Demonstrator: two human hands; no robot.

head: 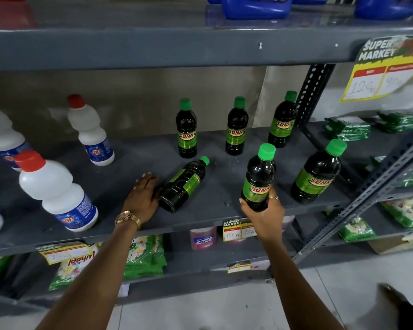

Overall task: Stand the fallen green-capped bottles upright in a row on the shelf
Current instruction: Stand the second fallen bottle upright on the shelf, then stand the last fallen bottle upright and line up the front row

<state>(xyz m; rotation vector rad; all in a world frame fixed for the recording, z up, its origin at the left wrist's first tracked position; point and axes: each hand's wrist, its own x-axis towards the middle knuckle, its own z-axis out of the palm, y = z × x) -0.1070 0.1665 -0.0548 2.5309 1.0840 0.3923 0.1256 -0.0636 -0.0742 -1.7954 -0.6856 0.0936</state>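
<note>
- Bottles with green caps number six on the grey shelf [129, 167]; five stand, one lies down.
- Three stand along the back, spaced apart: back left bottle [186, 132], back middle bottle [236, 129], back right bottle [283, 122].
- Front right bottle [316, 173] stands near the shelf's front, close to the slotted post [315, 91].
- Held bottle [258, 179] is upright at the front edge, left of the front right bottle. The right hand [264, 214] wraps its base, fingers curled tight around the lower label. Whether its base rests on the shelf or hangs just above, I cannot tell.
- Fallen bottle [183, 185] lies on its side, cap pointing back and right, base toward the front edge.
- Left hand [142, 196] lies flat on the shelf, fingers together and extended, its side touching the fallen bottle's base end; it is not gripping.
- By my judgement the task is mostly done: left are settling the held bottle, then raising the fallen one and lining it up with the front pair.
- White bottles [57, 191] with red caps stand at the left, apart from the job; the far-left ones are cut off by the frame.
- Blue jugs [256, 7] on the upper shelf show only their bottoms.
- Price tag [240, 231] writing is too small to read surely.
- Lower shelf packets are partly hidden by the arms.
</note>
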